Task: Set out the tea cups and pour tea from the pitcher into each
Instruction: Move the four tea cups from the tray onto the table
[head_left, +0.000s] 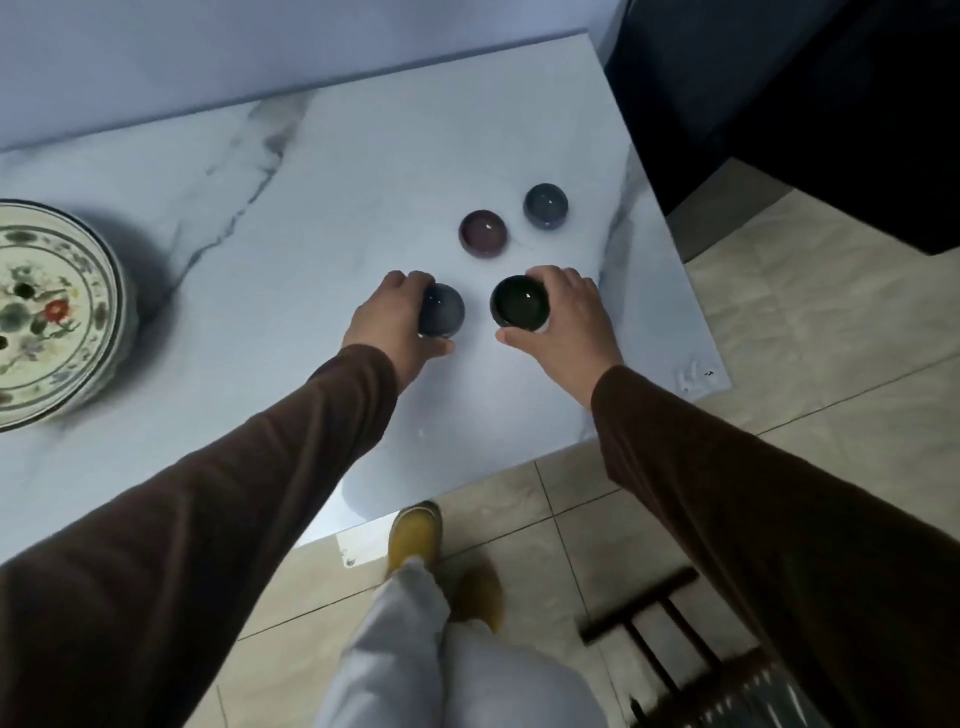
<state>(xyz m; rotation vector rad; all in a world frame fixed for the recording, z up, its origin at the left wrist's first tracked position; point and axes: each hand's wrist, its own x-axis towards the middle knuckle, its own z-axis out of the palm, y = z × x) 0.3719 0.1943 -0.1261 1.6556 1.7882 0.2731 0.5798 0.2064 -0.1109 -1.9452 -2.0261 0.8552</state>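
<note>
Several small tea cups stand on the white marble table (322, 208). My left hand (387, 325) grips a grey-blue cup (442, 310) from its left side, fingers and thumb curled round it. My right hand (563, 317) grips a black cup (518, 301) from its right side. Both cups sit upright on the table, a short gap between them. Farther back stand a purple cup (483, 232) and a blue-grey cup (545, 204), both untouched. No pitcher is in view.
A large painted porcelain dish (47, 312) sits at the table's left. The table's right edge (675, 270) and near edge lie close to the cups. Below are tiled floor, my legs and yellow shoes (415, 535), and a dark wooden stool (670, 629).
</note>
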